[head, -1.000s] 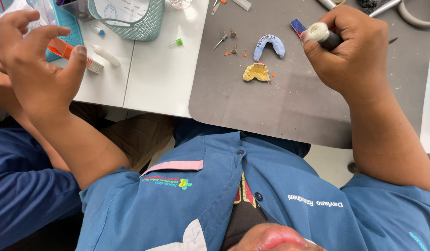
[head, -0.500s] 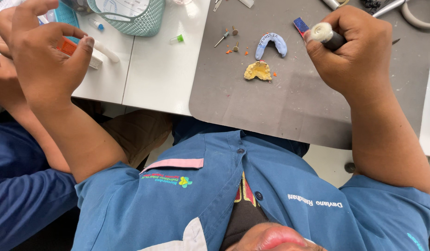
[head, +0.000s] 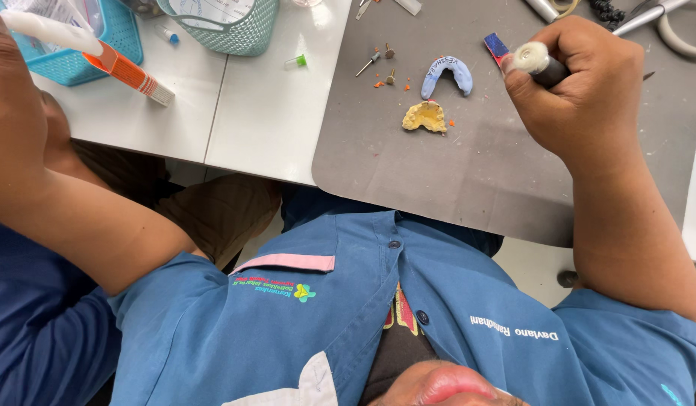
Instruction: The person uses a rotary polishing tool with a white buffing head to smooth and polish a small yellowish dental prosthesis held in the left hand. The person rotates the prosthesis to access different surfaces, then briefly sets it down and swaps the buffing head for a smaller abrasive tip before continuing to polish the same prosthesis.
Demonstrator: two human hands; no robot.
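The right hand [head: 581, 90] has a clenched grip on a handpiece with a white felt wheel [head: 530, 58], near the tabletop's far edge above the grey mat [head: 476, 173]. Keep this wrist steady. The left hand [head: 13, 113] grip I cannot tell.

Seen from above, the person's right hand [head: 581, 90] is raised over the work surface, curled into a tight fist, knuckles up, thumb side turned inward. Its bare forearm runs straight back toward the body, elbow bent by the chest. The left hand [head: 9, 113] sits at the picture's far left edge, mostly cut off, its forearm angling down to a short blue sleeve.
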